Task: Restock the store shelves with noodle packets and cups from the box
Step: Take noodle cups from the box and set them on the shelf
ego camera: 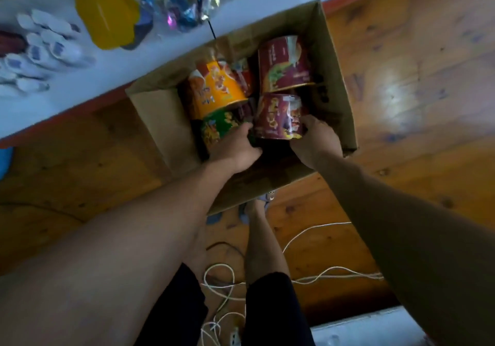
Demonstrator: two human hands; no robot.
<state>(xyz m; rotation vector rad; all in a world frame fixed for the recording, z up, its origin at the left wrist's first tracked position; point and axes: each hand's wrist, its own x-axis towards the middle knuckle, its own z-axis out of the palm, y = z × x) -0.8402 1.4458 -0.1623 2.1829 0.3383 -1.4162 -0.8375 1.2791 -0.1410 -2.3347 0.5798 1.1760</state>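
Both arms were down in the cardboard box (334,83): left hand (235,148) and right hand (317,142) clasped a maroon noodle cup (277,116) between them, fingers curled round its sides. Just left of the left hand lay a green cup (217,130). Beyond the hands sat an orange cup (217,85) and a larger maroon cup (285,62). The shelf (107,77) farther on showed no noodle cups, so plenty was left, I'd judge.

An open box (338,83) at frame centre holds noodle cups (284,64), with a shelf (88,85) at upper left and cables (321,276) on the floor (415,83) below.
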